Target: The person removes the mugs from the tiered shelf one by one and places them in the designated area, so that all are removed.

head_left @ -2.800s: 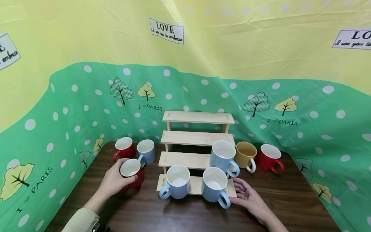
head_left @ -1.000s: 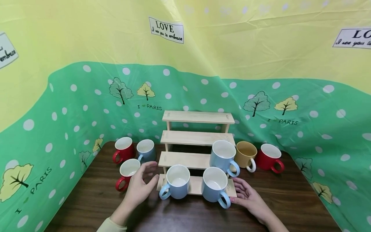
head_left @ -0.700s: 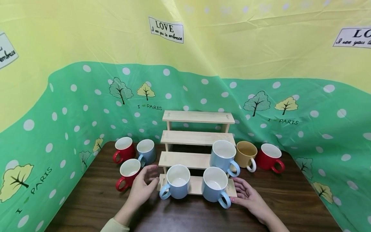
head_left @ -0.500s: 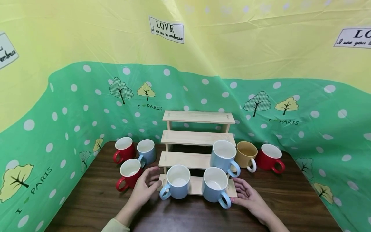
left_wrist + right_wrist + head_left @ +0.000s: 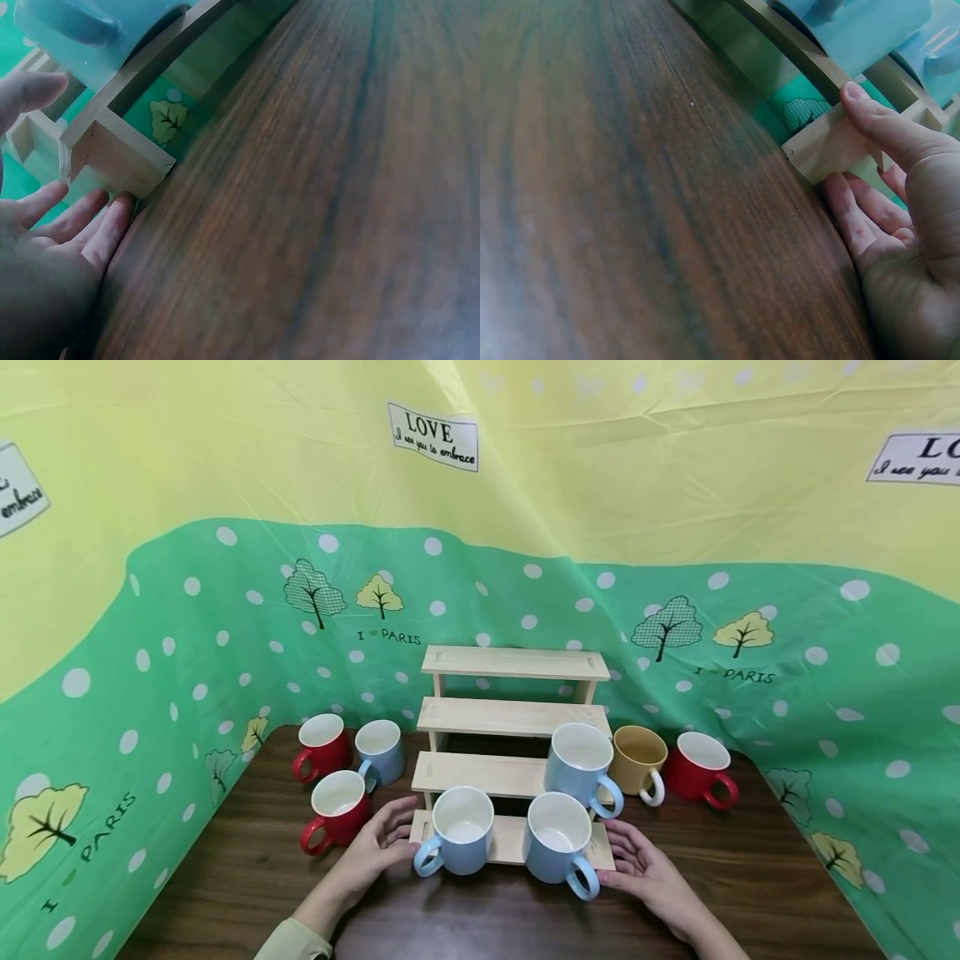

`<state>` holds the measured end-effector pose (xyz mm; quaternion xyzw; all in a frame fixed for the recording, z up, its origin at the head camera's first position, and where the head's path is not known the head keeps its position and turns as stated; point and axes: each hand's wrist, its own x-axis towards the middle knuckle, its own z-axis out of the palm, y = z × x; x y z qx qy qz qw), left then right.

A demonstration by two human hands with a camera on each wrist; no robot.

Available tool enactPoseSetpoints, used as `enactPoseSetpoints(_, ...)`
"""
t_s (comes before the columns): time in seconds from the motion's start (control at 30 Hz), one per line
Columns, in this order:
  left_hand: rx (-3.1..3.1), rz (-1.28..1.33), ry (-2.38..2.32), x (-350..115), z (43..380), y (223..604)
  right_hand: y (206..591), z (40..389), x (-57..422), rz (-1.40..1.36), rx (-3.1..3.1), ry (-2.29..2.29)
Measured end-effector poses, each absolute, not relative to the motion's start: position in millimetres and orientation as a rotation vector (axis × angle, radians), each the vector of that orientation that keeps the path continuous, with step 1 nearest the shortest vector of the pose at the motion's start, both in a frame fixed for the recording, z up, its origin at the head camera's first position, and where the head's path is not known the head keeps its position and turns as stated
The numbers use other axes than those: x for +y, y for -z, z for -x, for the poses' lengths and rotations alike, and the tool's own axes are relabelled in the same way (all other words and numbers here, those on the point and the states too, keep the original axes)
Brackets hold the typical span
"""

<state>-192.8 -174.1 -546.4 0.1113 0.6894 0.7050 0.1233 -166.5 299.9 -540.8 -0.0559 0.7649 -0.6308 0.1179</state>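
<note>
A four-step wooden display shelf [image 5: 480,718] stands in the middle. On its bottom step are two light blue mugs, one left [image 5: 462,839] and one right [image 5: 557,847]; a third blue mug [image 5: 577,764] stands one step higher on the right. My left hand [image 5: 366,856] is beside the shelf's lower left end, its fingertips [image 5: 120,206] close to the side panel and its thumb apart from the board. At the lower right end my right hand [image 5: 648,872] holds the corner, thumb [image 5: 859,94] on the front edge and fingers against the side panel [image 5: 829,150].
Left of the shelf are a red mug [image 5: 347,822] near my left hand, a second red mug [image 5: 327,750] and a blue mug [image 5: 384,756]. Right of it stand a tan mug [image 5: 633,764] and a red mug [image 5: 690,772]. A patterned cloth [image 5: 480,552] hangs behind the brown table [image 5: 465,927].
My left hand has let go of the front red mug at the left and moved right to the shelf's lower left end. My right hand and the mugs on the shelf stay put.
</note>
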Motion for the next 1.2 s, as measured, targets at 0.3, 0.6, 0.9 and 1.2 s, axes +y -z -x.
enactPoseSetpoints(0.3,1.951,-0.406,-2.052,-175,196,551,540,164,302,0.164,2.259,1.838)
enactPoseSetpoints(0.6,1.967,-0.401,-2.053,-175,196,552,536,166,305,0.169,2.232,1.816)
enactPoseSetpoints(0.9,1.972,-0.417,-2.063,-176,195,554,509,171,314,0.214,2.206,1.701)
enactPoseSetpoints(1.2,1.964,-0.353,-2.060,-177,194,553,446,174,316,0.326,2.710,1.338)
